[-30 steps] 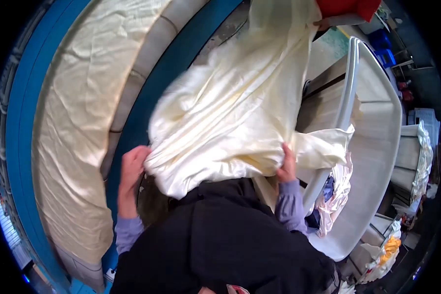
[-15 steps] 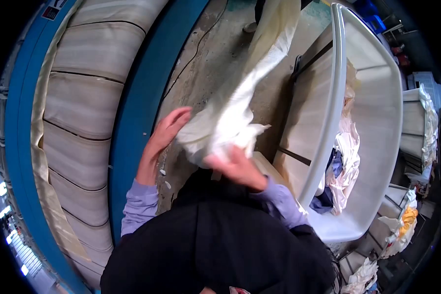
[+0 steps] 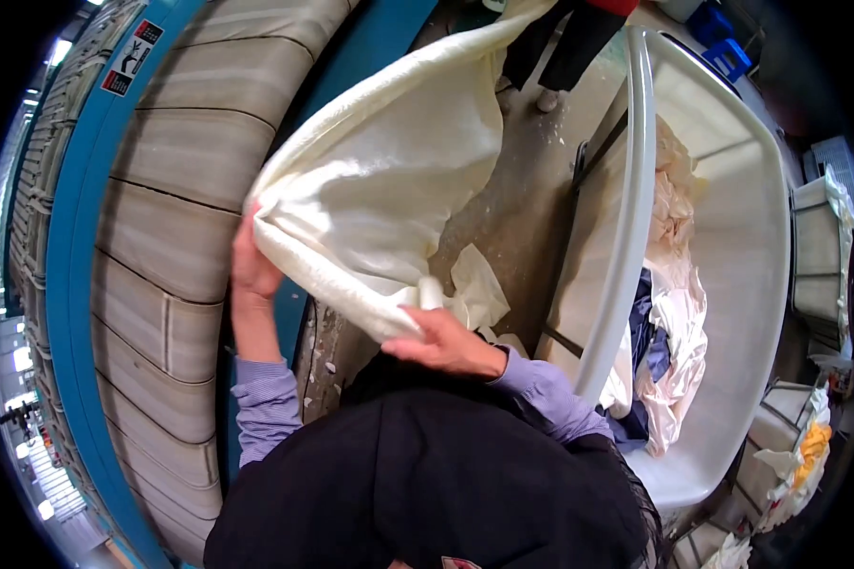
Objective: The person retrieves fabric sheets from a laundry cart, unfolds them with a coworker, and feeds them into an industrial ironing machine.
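A large cream cloth [image 3: 384, 204], smooth and slightly shiny, stretches from near my body up to the top of the view, its left edge rolled over. My left hand [image 3: 254, 264] is closed on that edge at the cloth's left corner, beside the belts. Lower and to the right, my right hand [image 3: 449, 345] pinches the near edge, thumb on top; its other fingers are partly hidden. Between the two hands the edge runs in a thick fold. A loose end of the cloth hangs down beyond my right hand.
At left are wide beige machine belts [image 3: 185, 152] with a teal frame [image 3: 78, 228] and warning label [image 3: 133, 57]. A white laundry cart [image 3: 642, 142] at right holds pink cloth [image 3: 678, 351] and navy cloth [image 3: 643, 322]. Another person's dark-trousered legs [image 3: 574, 47] stand at the top.
My left hand has moved left and taken hold of the cloth's edge. The bunched cloth has spread out toward the belts, while my right hand stays low with its edge.
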A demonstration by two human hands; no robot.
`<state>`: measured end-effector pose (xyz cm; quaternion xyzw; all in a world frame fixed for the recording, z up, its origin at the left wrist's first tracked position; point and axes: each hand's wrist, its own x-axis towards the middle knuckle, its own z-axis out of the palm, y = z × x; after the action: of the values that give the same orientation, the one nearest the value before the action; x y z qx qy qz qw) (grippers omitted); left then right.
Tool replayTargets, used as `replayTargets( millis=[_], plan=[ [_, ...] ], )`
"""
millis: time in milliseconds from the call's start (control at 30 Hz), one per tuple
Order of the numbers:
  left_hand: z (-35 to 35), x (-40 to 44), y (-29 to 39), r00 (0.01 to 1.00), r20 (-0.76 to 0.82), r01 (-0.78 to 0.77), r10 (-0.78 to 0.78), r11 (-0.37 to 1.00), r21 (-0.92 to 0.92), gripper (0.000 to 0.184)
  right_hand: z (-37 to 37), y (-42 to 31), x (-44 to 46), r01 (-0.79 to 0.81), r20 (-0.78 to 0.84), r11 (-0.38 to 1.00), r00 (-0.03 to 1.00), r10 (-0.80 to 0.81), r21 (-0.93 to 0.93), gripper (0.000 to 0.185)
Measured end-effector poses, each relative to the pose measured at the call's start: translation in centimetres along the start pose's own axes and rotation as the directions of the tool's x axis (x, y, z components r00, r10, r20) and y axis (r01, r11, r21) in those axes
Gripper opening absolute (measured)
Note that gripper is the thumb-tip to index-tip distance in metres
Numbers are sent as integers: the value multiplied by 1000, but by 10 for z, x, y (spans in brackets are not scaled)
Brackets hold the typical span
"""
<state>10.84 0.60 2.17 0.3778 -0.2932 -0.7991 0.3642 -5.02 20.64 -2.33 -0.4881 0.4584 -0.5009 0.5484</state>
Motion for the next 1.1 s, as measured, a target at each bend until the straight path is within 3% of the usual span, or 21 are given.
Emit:
replayTargets(
  millis=[67, 100, 133, 200, 333, 400, 433, 467, 533, 567, 600, 633, 667, 700, 800, 900, 967, 1000, 1033, 1067, 1100],
  plan=[
    [-39, 12, -52, 993, 53, 92, -101, 984, 152, 38, 5, 1, 1, 41, 212, 996, 977, -25, -73, 29],
    [-29, 8, -75, 954, -36, 299, -297, 950, 90, 35, 9, 3, 2, 50, 224, 992, 974, -23, -116, 27],
    [-19, 3, -85, 879, 108, 423, -463, 865, 270, 31, 12, 11, 2, 84, 248, 979, 968, -37, -183, 28],
    [-5, -10, -68, 894, 198, 270, -402, 836, 478, 31, 11, 21, -4, -64, 189, 959, 975, 120, -276, 29],
    [19, -25, -46, 983, -4, 151, -186, 785, 601, 37, -1, 34, 2, -187, -131, 982, 973, 190, 30, 30],
    [41, -31, -54, 962, 93, 48, -258, 494, 868, 45, 16, 33, 15, 36, -115, 998, 993, -42, -56, 27],
    [56, -36, -63, 942, 298, -289, -151, 82, 954, 57, 24, 29, 21, 27, 13, 981, 1000, -25, -192, 24],
    [72, -39, -64, 951, 233, -295, -204, -366, 883, 46, 43, 39, 27, 320, -40, 937, 944, -328, -138, 25],
    [55, -26, -62, 971, 205, -237, -119, -490, 839, 37, 43, 18, 20, 108, 284, 972, 958, -46, -208, 23],
    [37, -23, -41, 954, 292, -251, 68, -352, 902, 27, 44, 16, 17, 117, 283, 961, 958, -42, -252, 25],
    [30, -21, -14, 900, 379, -264, 217, -421, 868, 21, 40, 17, 17, 124, 289, 964, 956, -53, -234, 25],
    [25, -27, 14, 927, 112, -143, 357, 62, 988, 20, 28, 21, 17, 135, 198, 978, 975, -102, -161, 25],
    [27, -40, 40, 895, 9, -74, 445, 129, 989, 22, 15, 26, 17, 148, 105, 985, 985, -138, -88, 27],
    [15, -45, 58, 886, -19, -233, 463, 481, 845, 23, 0, 34, 18, 105, 111, 994, 989, -101, -27, 29],
    [31, -71, 86, 852, -32, -340, 523, 600, 724, 24, -35, 67, 20, 68, -105, 977, 990, -90, -202, 29],
    [34, -90, 74, 901, 113, -359, 419, 574, 736, 25, -58, 55, 32, 50, -276, 997, 961, -32, 59, 26],
    [48, -108, 56, 903, 296, -399, 313, 349, 848, 24, -60, -2, 41, 3, -199, 969, 979, 48, 245, 32],
    [70, -117, 41, 954, 144, -203, 263, 212, 956, 25, -58, -23, 47, 12, -40, 951, 999, 0, 310, 40],
    [58, -114, 27, 829, 500, -485, 252, -122, 866, 24, -43, -42, 57, 20, 19, 947, 999, -27, 321, 42],
    [51, -114, 10, 775, 601, -517, 195, -352, 780, 24, -27, -60, 69, 17, 36, 987, 999, -23, 159, 41],
    [47, -117, -11, 734, 613, -500, 292, -378, 779, 19, -10, -72, 81, 14, 53, 1000, 999, -13, -12, 41]
  ],
)
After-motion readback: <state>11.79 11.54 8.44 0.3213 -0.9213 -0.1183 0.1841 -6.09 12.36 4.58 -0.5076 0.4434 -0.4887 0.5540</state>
